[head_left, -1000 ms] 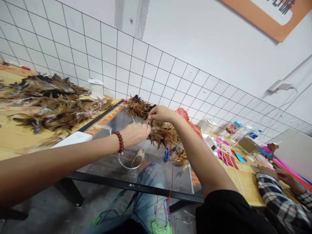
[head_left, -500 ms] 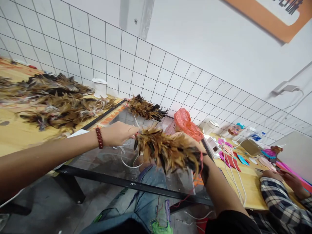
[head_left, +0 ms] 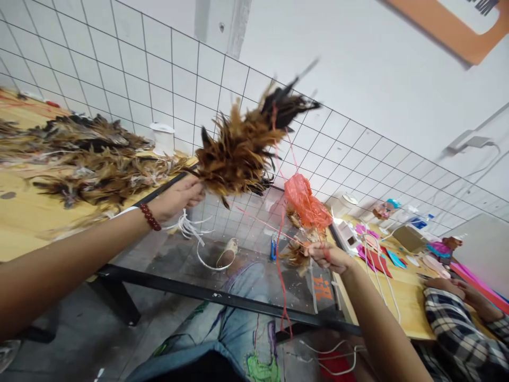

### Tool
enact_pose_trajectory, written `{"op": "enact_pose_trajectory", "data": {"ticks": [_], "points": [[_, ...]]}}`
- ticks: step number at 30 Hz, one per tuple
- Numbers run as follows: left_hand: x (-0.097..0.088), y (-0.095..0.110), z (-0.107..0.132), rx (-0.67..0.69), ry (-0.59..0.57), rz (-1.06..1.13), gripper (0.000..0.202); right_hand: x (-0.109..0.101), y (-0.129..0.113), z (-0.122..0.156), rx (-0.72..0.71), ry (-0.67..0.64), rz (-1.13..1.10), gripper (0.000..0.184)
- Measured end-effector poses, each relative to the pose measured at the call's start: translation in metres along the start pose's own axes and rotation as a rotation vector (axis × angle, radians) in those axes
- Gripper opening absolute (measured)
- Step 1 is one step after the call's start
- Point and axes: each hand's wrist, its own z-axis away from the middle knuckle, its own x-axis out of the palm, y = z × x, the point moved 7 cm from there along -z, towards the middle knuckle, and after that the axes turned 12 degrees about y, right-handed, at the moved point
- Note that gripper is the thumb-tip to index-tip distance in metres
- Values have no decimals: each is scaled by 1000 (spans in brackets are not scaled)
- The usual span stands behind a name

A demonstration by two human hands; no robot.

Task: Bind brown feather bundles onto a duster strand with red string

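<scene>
My left hand (head_left: 181, 195) is closed around the near end of a brown and black feather bundle (head_left: 238, 154), which is raised and tilted up to the right. Lower on the right, my right hand (head_left: 328, 255) pinches a thin red string (head_left: 270, 225) that runs taut toward the bundle. More red string loops from the bundle's dark tip and hangs down over the table edge. Loose brown feathers (head_left: 298, 252) lie on the glass tabletop beside my right hand. White ties (head_left: 186, 225) lie just below my left hand.
Several feather bundles (head_left: 99, 170) cover the wooden table at left, near a white spool (head_left: 163, 139). A red plastic bag (head_left: 304, 199) sits against the wire grid (head_left: 183, 95). At right are felt pieces (head_left: 376, 260), white cables and another person's plaid sleeve (head_left: 449, 313).
The feather bundle has swung up and left in my left hand. My right hand has come away from behind it, down to the right, drawing out the red string.
</scene>
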Motion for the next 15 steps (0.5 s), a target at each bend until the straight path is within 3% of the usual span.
{"op": "enact_pose_trajectory", "data": {"ticks": [7, 15], "points": [[11, 3, -13, -175, 46, 293, 26, -20, 31, 93, -21, 95, 97, 50], [32, -7, -22, -259, 13, 442, 31, -36, 139, 203, 162, 235, 195, 51]]}}
